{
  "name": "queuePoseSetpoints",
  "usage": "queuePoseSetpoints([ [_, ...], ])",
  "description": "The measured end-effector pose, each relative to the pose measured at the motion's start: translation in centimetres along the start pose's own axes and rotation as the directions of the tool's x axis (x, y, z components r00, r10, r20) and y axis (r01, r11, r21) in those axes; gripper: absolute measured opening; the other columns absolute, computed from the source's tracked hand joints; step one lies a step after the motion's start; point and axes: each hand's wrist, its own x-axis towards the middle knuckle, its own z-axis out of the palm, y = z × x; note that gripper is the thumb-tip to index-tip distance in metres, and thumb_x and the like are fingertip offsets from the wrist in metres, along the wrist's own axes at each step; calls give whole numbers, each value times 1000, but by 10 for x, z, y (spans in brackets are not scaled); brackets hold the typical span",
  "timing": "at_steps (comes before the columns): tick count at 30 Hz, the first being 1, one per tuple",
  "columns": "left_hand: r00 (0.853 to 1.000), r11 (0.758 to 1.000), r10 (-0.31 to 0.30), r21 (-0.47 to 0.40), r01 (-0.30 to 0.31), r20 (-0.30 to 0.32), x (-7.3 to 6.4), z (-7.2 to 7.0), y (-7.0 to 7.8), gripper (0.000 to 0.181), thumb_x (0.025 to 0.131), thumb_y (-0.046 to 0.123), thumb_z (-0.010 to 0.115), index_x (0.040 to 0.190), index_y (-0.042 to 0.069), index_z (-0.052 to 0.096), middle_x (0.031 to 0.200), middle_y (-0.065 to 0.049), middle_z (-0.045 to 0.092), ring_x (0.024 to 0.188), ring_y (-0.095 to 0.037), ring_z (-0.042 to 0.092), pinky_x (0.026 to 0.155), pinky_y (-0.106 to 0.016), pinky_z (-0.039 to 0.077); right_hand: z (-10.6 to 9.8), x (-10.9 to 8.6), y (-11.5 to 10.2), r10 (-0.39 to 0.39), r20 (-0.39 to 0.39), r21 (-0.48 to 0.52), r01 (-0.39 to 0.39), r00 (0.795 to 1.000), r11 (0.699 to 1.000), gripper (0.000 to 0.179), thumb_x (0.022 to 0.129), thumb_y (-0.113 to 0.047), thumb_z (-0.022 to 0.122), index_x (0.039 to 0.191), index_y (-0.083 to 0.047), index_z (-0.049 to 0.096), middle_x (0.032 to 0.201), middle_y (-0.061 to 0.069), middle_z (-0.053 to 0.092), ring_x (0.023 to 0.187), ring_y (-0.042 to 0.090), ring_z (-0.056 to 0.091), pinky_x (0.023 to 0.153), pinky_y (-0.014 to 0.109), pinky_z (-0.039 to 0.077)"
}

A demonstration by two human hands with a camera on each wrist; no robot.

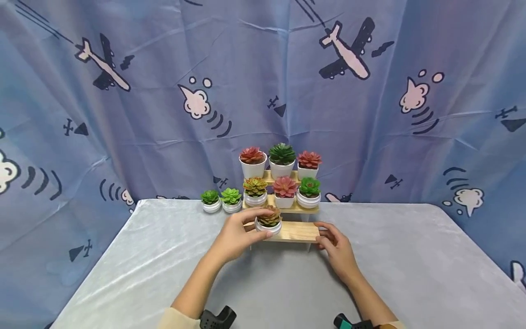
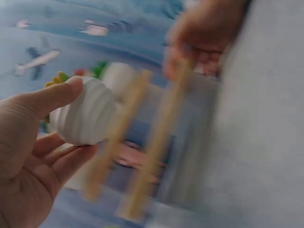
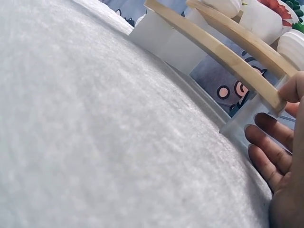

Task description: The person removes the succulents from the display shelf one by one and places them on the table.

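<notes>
My left hand (image 1: 236,235) pinches the ribbed white pot of a brownish-orange and green succulent (image 1: 269,218). The pot (image 2: 85,114) is between thumb and fingers, in front of the lowest wooden shelf in the head view. That shelf belongs to a three-tier plant stand (image 1: 300,230) with pale wooden boards and translucent supports. With thumb and finger at its right end, my right hand (image 1: 338,249) holds the lowest board (image 3: 228,59); the other fingers curl beside the support. In the left wrist view the stand is blurred.
Three potted succulents stand on the top tier, including a dark green one (image 1: 281,157). The middle tier carries three more, with a pink one (image 1: 285,188) at centre. Two small green succulents (image 1: 231,198) sit left of the stand on the grey-white cloth (image 1: 164,256). Behind hangs a blue airplane-print curtain (image 1: 263,55).
</notes>
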Motion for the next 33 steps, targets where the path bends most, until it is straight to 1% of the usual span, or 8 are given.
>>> queuePoseSetpoints([
  [4, 998, 998, 49, -34, -50, -45, -1, -25, 24, 45, 84, 7, 81, 127, 12, 69, 137, -9, 65, 127, -23, 63, 103, -31, 55, 2, 2, 1, 1, -6, -5, -1, 1000, 1000, 34, 96, 1, 56, 130, 1, 61, 116, 28, 69, 87, -4, 65, 71, 20, 57],
  [7, 989, 995, 94, -10, -95, -118, 1, -48, 36, 45, 85, 3, 79, 128, 9, 69, 136, -11, 65, 126, -23, 63, 101, -28, 55, 3, 4, -1, 12, 5, 2, -12, 1000, 1000, 35, 97, 0, 56, 131, 1, 60, 117, 28, 69, 88, -5, 65, 72, 20, 57],
  [10, 976, 993, 114, 40, -108, -187, 4, -72, 41, 45, 85, 1, 79, 128, 7, 68, 139, -12, 63, 129, -24, 61, 100, -28, 55, 4, 3, -3, 27, 3, 4, -27, 1000, 1000, 35, 97, -1, 57, 132, 0, 61, 118, 28, 69, 89, -5, 65, 72, 20, 57],
  [13, 963, 994, 94, 78, -77, -254, 8, -91, 39, 47, 85, 3, 80, 130, 6, 67, 141, -12, 63, 130, -24, 61, 100, -25, 55, 2, -1, -4, 43, -12, -11, -44, 999, 999, 35, 97, 0, 57, 131, -1, 61, 117, 26, 70, 86, -5, 65, 71, 20, 57],
  [18, 925, 992, 65, 125, -19, -374, 17, -120, 23, 49, 86, 5, 80, 132, 4, 66, 143, -14, 61, 126, -29, 63, 98, -20, 55, 1, 0, -7, 38, -6, -13, -38, 999, 999, 34, 97, 0, 58, 131, -1, 62, 114, 26, 71, 84, -4, 66, 71, 20, 57],
  [22, 898, 983, 51, 182, 33, -437, 25, -136, 3, 48, 87, 6, 78, 133, 4, 65, 143, -18, 59, 125, -33, 64, 101, -28, 56, 1, 1, -8, 31, 6, -9, -31, 1000, 999, 34, 98, -1, 58, 132, -1, 61, 114, 25, 72, 83, -4, 67, 71, 21, 57],
  [30, 903, 910, 22, 382, 159, -429, 37, -152, -42, 46, 88, 15, 79, 132, 10, 67, 143, -19, 60, 132, -37, 59, 104, -43, 55, -2, -1, -8, 20, -11, -14, -20, 1000, 1000, 34, 97, 1, 57, 131, -1, 62, 110, 26, 72, 81, -2, 68, 70, 20, 57],
  [33, 896, 889, 20, 418, 187, -444, 36, -159, -54, 46, 89, 14, 78, 133, 10, 66, 142, -20, 60, 130, -38, 59, 103, -47, 55, 1, -1, -6, 12, -4, 5, -12, 1000, 1000, 34, 97, 2, 57, 130, 1, 61, 109, 27, 72, 80, -1, 69, 70, 21, 57],
])
